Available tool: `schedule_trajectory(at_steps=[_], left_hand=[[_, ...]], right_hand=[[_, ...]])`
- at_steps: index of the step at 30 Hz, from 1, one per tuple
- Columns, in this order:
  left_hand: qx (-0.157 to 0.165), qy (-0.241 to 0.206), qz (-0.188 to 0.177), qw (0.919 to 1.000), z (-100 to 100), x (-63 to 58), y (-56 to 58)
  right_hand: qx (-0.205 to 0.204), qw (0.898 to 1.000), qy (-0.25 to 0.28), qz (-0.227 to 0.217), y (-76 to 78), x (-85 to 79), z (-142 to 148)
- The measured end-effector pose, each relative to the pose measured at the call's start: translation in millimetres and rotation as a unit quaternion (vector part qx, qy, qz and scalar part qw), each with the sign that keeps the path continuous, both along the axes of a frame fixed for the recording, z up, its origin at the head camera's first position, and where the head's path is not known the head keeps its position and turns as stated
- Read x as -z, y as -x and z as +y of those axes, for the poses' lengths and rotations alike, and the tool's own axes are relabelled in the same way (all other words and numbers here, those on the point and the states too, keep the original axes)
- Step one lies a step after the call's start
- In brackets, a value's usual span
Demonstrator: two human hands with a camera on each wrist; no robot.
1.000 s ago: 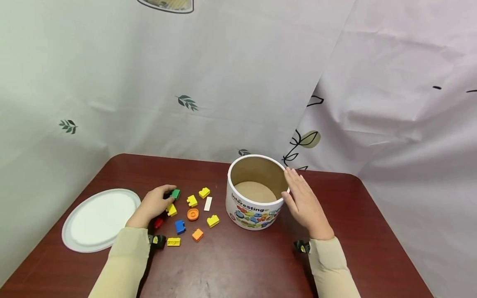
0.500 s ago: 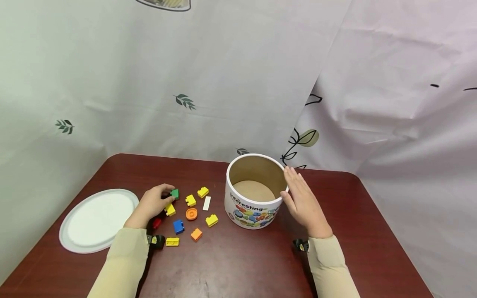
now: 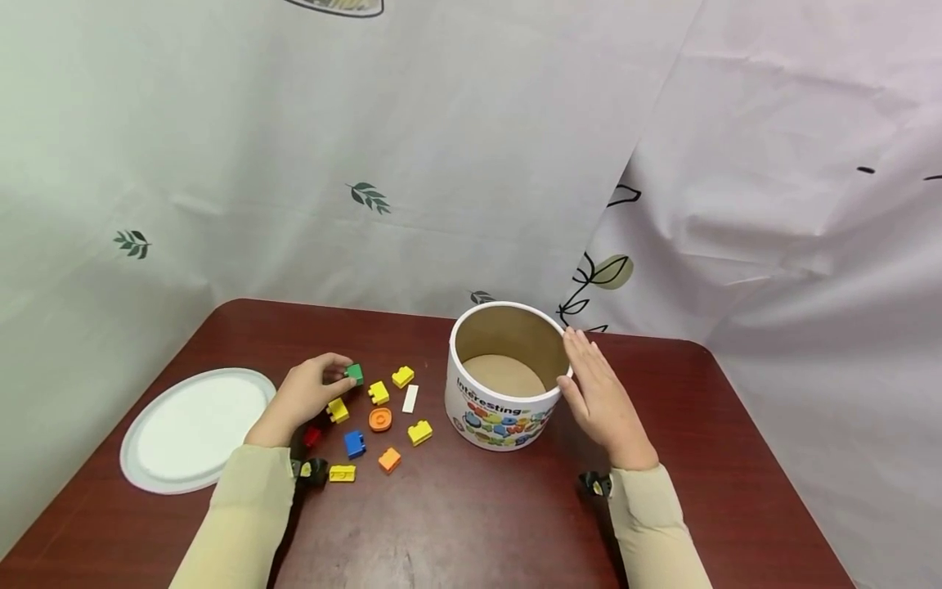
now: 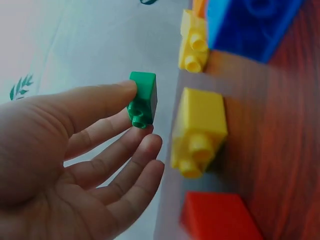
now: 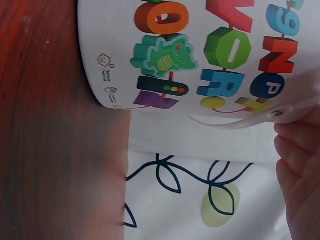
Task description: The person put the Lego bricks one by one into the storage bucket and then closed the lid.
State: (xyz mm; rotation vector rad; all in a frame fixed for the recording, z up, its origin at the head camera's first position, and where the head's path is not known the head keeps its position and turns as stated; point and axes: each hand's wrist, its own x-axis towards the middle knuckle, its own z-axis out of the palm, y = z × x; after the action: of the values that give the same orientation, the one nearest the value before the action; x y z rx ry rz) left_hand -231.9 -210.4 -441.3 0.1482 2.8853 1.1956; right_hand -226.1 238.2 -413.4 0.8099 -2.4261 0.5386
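Observation:
Between thumb and fingertips, my left hand pinches a green toy building block. The left wrist view shows this green block held clear of the table, its studs facing the hand. Close by lie a yellow block and a red block. My right hand rests with straight fingers against the right rim of a round white bucket printed with colourful letters. In the right wrist view, fingertips touch the bucket near its handle rivet. The bucket stands upright, with nothing seen on its visible floor.
Several yellow blocks, a blue block, an orange block, an orange round piece and a white strip lie between left hand and bucket. A white lid lies at the left. Behind the table hangs a white cloth.
My left hand has lifted the green block slightly off the table and shifted it a little away and to the right. The right hand stays on the bucket rim.

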Motion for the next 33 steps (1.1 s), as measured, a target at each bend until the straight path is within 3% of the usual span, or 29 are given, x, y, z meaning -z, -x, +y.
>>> schedule_trajectory(at_steps=[16, 25, 33], left_hand=[[0.046, -0.075, 0.041, 0.9953, 27.9, -25.9, -8.6], [0.07, -0.095, 0.083, 0.9895, 54.8, -36.6, -20.5], [0.103, -0.118, 0.11, 0.9814, 80.2, -52.1, -23.2]], right_hand=[[0.002, 1.0, 0.01, 0.002, 0.6, 0.7, 1.8], [-0.003, 1.0, 0.018, 0.0, 0.7, 3.0, 0.5], [0.002, 1.0, 0.02, -0.002, 1.3, 5.3, -0.2]])
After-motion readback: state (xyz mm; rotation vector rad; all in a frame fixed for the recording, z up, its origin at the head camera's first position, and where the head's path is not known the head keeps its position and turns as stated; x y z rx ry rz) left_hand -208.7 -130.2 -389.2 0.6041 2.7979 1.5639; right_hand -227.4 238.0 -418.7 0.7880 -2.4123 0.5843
